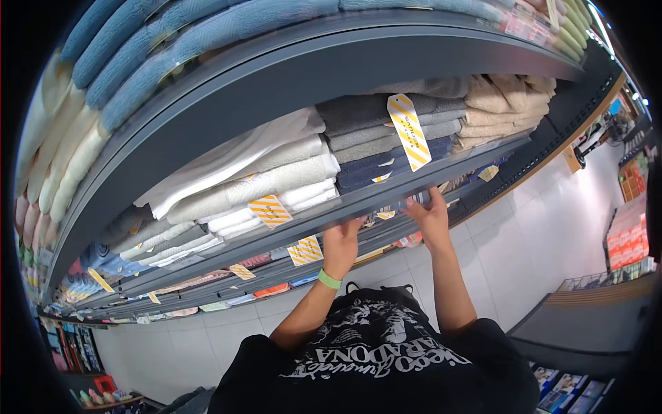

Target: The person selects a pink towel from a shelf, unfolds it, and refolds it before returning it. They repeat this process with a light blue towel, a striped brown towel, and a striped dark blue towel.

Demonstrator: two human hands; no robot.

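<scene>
My left hand, with a green wristband, reaches up to the lower shelf just under the front edge of the towel shelf. Its thumb stands apart from the fingers, whose tips are partly hidden by that edge. To its right, my right hand has thumb and forefinger stretched apart beside folded striped cloth on the lower shelf. Whether the fingertips touch the cloth is not clear. Above the hands lie folded white towels, grey and navy towels and beige towels. A yellow-striped tag hangs by my left hand.
A dark shelf board with stacked blue towels juts out above. Another striped tag hangs over the shelf front. Pale floor tiles lie below. A grey-sided display unit stands at the right.
</scene>
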